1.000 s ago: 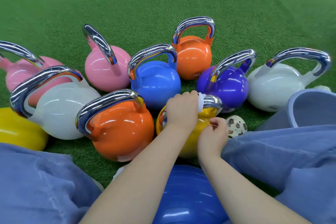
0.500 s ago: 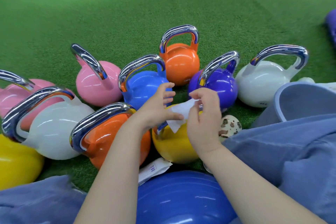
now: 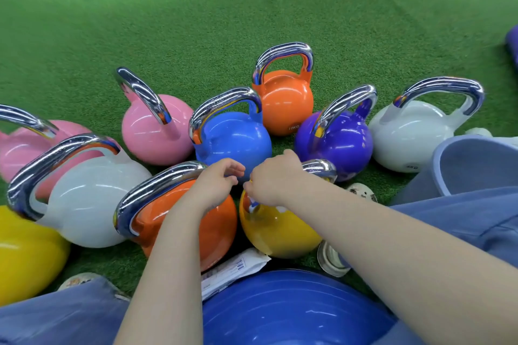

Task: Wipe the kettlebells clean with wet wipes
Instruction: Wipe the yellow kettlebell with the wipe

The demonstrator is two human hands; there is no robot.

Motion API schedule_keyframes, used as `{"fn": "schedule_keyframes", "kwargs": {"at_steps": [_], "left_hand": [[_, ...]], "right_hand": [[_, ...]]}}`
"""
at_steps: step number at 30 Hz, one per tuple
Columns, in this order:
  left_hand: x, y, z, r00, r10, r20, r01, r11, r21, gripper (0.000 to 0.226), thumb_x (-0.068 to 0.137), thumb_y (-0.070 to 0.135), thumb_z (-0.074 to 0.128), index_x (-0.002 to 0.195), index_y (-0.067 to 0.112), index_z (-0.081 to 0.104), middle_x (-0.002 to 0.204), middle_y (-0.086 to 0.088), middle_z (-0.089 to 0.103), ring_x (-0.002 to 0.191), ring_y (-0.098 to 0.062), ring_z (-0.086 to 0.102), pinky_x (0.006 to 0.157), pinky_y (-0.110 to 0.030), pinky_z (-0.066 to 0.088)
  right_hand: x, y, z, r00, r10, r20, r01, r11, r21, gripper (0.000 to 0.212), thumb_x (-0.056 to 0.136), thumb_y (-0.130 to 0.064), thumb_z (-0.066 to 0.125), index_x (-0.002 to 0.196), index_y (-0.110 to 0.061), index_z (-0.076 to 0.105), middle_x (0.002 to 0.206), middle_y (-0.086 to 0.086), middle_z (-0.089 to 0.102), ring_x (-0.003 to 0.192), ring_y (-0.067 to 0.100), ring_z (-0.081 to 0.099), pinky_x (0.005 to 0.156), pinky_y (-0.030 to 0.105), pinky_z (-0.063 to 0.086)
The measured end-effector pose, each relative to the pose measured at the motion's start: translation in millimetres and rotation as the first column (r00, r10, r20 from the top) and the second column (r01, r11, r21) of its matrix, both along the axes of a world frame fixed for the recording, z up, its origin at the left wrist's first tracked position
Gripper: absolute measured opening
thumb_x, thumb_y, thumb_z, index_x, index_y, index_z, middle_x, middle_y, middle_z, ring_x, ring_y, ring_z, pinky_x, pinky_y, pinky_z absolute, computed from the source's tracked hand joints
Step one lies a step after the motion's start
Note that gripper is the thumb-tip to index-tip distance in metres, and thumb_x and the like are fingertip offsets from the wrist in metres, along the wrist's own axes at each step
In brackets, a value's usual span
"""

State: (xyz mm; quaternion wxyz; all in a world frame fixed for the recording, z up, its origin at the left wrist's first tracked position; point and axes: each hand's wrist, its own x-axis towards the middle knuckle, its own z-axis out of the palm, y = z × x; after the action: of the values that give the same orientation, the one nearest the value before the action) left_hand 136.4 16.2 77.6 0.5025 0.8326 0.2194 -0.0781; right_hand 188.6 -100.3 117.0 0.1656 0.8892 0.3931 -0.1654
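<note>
A small yellow kettlebell (image 3: pixel 280 230) stands on the green turf just in front of me. My right hand (image 3: pixel 276 179) is curled round its chrome handle (image 3: pixel 319 166). A scrap of white wet wipe (image 3: pixel 253 206) shows under that hand, at the handle's left leg. My left hand (image 3: pixel 217 185) hovers beside it over the near orange kettlebell (image 3: pixel 196 221), fingers loosely curled and holding nothing. The rest of the wipe is hidden by my right hand.
Several more kettlebells ring the yellow one: blue (image 3: pixel 232 140), purple (image 3: pixel 336 143), far orange (image 3: pixel 286 101), pink (image 3: pixel 151 131), white (image 3: pixel 409 134) and white (image 3: pixel 89 199). A wipe packet (image 3: pixel 232 269) lies by a big blue ball (image 3: pixel 294 308). My blue-trousered legs flank the group.
The wipe passed from my left hand to my right. My right hand dropped onto the yellow kettlebell's handle with it, and my left hand let go and pulled slightly left.
</note>
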Motion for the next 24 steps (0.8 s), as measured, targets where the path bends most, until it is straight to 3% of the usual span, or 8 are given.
{"fn": "schedule_keyframes", "kwargs": {"at_steps": [3,6,9,11,14,17,20,24], "left_hand": [[2.6,1.1,-2.0,1.000,0.023,-0.009,-0.023,1.000,-0.016,0.032,0.089,-0.012,0.037,0.101,0.011,0.057,0.105,-0.007,0.059,0.096,-0.020,0.055,0.085,-0.026,0.038],[5.9,-1.1,-3.4,1.000,0.021,-0.021,-0.021,1.000,-0.014,0.031,0.091,-0.009,0.035,0.102,0.011,0.056,0.108,-0.009,0.060,0.093,-0.021,0.055,0.087,-0.029,0.041],[9.8,-8.2,-0.5,1.000,-0.001,-0.023,0.000,0.999,-0.040,0.028,0.093,-0.006,0.036,0.105,0.010,0.056,0.110,-0.010,0.060,0.094,-0.022,0.055,0.088,-0.029,0.042],[10.7,-13.2,2.0,0.999,-0.028,-0.036,0.027,0.999,-0.039,0.026,0.095,-0.002,0.037,0.107,0.010,0.056,0.110,-0.007,0.059,0.097,-0.021,0.055,0.085,-0.027,0.039],[10.3,-15.4,2.9,0.999,-0.035,-0.024,0.034,0.999,-0.039,0.023,0.096,0.002,0.039,0.102,0.016,0.055,0.111,-0.005,0.060,0.101,-0.020,0.055,0.084,-0.027,0.037],[9.2,-16.1,4.6,1.000,-0.006,0.002,0.006,0.999,-0.048,0.022,0.097,0.003,0.039,0.100,0.018,0.055,0.109,-0.002,0.061,0.099,-0.019,0.056,0.085,-0.026,0.037],[9.0,-18.5,4.4,1.000,0.004,0.021,-0.003,0.999,-0.044,0.023,0.096,0.001,0.039,0.099,0.017,0.055,0.105,0.000,0.060,0.099,-0.020,0.057,0.087,-0.028,0.040],[11.0,-19.3,1.8,0.998,0.022,0.055,-0.020,0.999,-0.027,0.028,0.093,-0.004,0.039,0.094,0.019,0.054,0.098,-0.001,0.059,0.095,-0.021,0.056,0.086,-0.029,0.041]], "right_hand": [[-19.1,3.7,-10.1,0.968,0.207,0.139,-0.201,0.978,-0.052,0.034,0.099,-0.032,0.030,0.122,-0.022,0.053,0.125,-0.001,0.057,0.119,0.022,0.049,0.102,0.039,0.023],[-15.3,-12.3,-11.5,0.961,0.243,0.129,-0.258,0.959,0.120,0.032,0.098,-0.041,0.030,0.113,-0.024,0.054,0.113,0.002,0.060,0.107,0.023,0.055,0.093,0.039,0.027],[25.4,-39.9,2.5,0.973,-0.007,-0.231,0.046,0.985,0.164,0.039,0.096,-0.055,0.027,0.097,-0.028,0.054,0.100,-0.002,0.059,0.099,0.019,0.053,0.090,0.037,0.033],[52.1,-62.6,12.1,0.828,-0.219,-0.516,0.334,0.932,0.141,0.038,0.095,-0.056,0.031,0.089,-0.026,0.054,0.091,-0.004,0.053,0.091,0.015,0.051,0.082,0.028,0.039],[69.9,-80.6,7.0,0.653,-0.333,-0.680,0.576,0.802,0.160,0.041,0.097,-0.046,0.038,0.067,-0.019,0.047,0.056,-0.006,0.051,0.051,0.008,0.049,0.050,0.017,0.037],[64.9,-65.5,1.8,0.742,-0.289,-0.604,0.448,0.885,0.127,0.040,0.095,-0.046,0.036,0.068,-0.020,0.050,0.069,0.001,0.052,0.069,0.020,0.049,0.059,0.027,0.036],[45.4,-36.7,7.9,0.874,-0.120,-0.471,0.176,0.982,0.076,0.042,0.095,-0.051,0.030,0.102,-0.025,0.062,0.106,-0.001,0.058,0.103,0.023,0.050,0.078,0.031,0.037],[19.4,-11.2,5.6,0.965,0.118,-0.235,-0.113,0.993,0.037,0.030,0.093,-0.051,0.035,0.091,-0.028,0.054,0.073,-0.003,0.046,0.082,0.021,0.044,0.056,0.028,0.028]]}}
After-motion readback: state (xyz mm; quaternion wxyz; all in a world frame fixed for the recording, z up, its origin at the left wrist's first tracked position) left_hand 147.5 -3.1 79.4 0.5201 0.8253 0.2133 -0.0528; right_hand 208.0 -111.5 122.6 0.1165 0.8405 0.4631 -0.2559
